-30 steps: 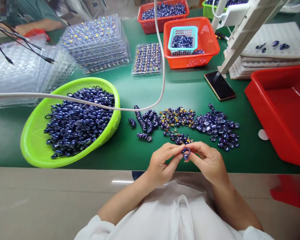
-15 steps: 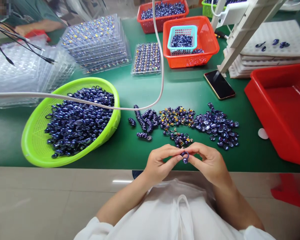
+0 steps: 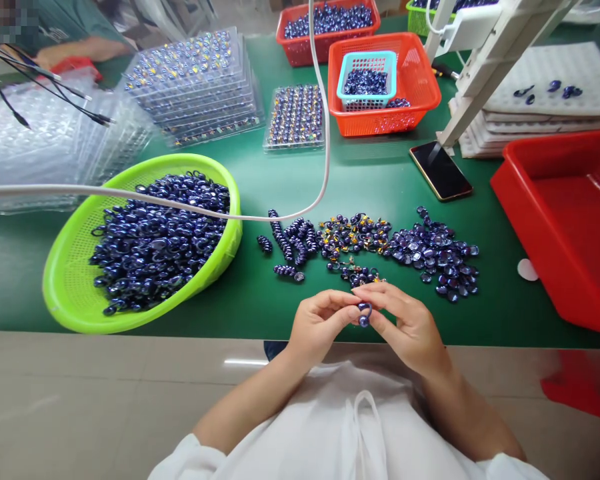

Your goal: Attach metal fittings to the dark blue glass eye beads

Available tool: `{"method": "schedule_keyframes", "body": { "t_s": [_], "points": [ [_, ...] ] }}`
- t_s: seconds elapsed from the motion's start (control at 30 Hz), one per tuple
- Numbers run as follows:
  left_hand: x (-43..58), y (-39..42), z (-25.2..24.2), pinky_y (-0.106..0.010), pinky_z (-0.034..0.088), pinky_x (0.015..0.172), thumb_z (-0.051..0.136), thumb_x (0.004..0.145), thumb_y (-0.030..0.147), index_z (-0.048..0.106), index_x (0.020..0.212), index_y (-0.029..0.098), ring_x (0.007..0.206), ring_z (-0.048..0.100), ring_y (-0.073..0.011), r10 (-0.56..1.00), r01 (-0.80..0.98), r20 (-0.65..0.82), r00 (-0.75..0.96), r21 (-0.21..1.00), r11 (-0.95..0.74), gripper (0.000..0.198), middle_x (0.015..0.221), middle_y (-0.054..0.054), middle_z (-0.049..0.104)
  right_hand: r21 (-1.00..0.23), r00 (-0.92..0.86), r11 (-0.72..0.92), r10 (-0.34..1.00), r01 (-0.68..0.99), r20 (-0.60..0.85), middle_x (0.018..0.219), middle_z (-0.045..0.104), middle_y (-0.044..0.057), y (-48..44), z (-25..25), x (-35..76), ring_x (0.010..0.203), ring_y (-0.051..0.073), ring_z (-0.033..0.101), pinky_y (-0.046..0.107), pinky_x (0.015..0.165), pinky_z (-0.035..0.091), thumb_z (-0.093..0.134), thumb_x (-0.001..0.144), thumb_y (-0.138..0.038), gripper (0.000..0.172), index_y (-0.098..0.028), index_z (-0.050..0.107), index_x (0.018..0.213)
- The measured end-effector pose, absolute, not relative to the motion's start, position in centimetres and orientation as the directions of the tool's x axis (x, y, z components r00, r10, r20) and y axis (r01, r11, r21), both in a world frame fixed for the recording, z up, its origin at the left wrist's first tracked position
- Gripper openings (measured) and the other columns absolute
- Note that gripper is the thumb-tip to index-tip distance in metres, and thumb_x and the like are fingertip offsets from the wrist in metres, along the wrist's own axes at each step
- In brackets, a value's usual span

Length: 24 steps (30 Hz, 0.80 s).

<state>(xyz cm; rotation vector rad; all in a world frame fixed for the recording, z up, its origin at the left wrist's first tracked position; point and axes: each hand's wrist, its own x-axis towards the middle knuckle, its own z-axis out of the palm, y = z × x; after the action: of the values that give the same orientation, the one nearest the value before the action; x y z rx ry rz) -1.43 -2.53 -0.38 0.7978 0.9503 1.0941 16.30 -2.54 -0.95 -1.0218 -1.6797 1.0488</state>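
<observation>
Near the table's front edge, my left hand [image 3: 321,325] pinches a dark blue ring with a glossy bead [image 3: 364,320] between thumb and fingertips. My right hand [image 3: 406,325] closes on the same ring from the other side, its thumb by the bead and its fingers reaching over the top. Just beyond my fingers lies a small cluster of ring pieces [image 3: 359,275], partly covered by them. Behind it is a pile of pieces with gold-coloured bits [image 3: 355,233]. Flat glossy dark blue pieces [image 3: 433,250] are heaped to the right, and stacked rows of beads [image 3: 295,240] to the left.
A green basket [image 3: 60,283] full of dark blue rings stands left. Behind are stacked clear trays [image 3: 253,100], an orange basket [image 3: 415,113], and a phone [image 3: 441,171]. A red bin [image 3: 535,227] sits right. A white cable [image 3: 327,153] hangs across. Another person's arm [image 3: 87,50] rests far left.
My hands and the ring have shifted slightly left. My right fingers now reach farther over the left fingertips, and the right thumb has moved lower beside the bead.
</observation>
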Motion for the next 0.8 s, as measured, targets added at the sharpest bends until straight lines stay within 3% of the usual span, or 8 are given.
{"method": "schedule_keyframes", "body": {
  "t_s": [0.13,0.4,0.67,0.8],
  "points": [
    [-1.5,-2.1,-0.1,-0.020,0.057,0.064,0.089,0.068,0.021,0.067,0.083,0.015,0.063,0.071,-0.0115,0.892,-0.451,-0.392,0.223,0.770,0.451,0.027,0.072,-0.001,0.077,-0.871,-0.313,0.429,0.883,0.238,0.349,0.119,0.073,0.005,-2.5,-0.9,16.6,0.110,0.018,0.069,0.033,0.096,0.056,0.061,0.091,-0.007,0.040,-0.028,0.067,0.124],
    [-2.0,-1.5,0.1,-0.023,0.056,0.066,0.088,0.069,0.025,0.065,0.084,0.012,0.064,0.069,-0.0122,0.855,-0.399,-0.406,0.322,0.761,0.511,0.030,0.073,-0.003,0.075,-0.734,-0.290,0.593,0.805,0.332,0.518,0.108,0.076,0.007,-2.7,-1.2,16.3,0.098,0.021,0.072,0.038,0.086,0.061,0.060,0.085,-0.004,0.040,-0.024,0.067,0.119],
    [-2.0,-1.3,-0.2,-0.023,0.051,0.065,0.090,0.065,0.024,0.064,0.085,0.012,0.063,0.065,-0.0111,0.813,-0.370,-0.471,0.342,0.728,0.577,0.035,0.072,-0.002,0.073,-0.686,-0.403,0.630,0.770,0.364,0.494,0.108,0.076,0.009,-2.2,-0.5,16.7,0.099,0.022,0.072,0.040,0.085,0.061,0.055,0.089,-0.006,0.039,-0.023,0.063,0.122],
    [-1.7,-1.3,-0.1,-0.021,0.047,0.063,0.089,0.065,0.022,0.063,0.086,0.013,0.060,0.062,-0.0091,0.775,-0.465,-0.503,0.383,0.619,0.633,0.036,0.068,0.000,0.068,-0.701,-0.400,0.608,0.787,0.373,0.470,0.106,0.074,0.008,-2.2,-0.3,16.5,0.098,0.021,0.070,0.039,0.086,0.059,0.057,0.089,-0.007,0.035,-0.023,0.061,0.120]
  ]
}}
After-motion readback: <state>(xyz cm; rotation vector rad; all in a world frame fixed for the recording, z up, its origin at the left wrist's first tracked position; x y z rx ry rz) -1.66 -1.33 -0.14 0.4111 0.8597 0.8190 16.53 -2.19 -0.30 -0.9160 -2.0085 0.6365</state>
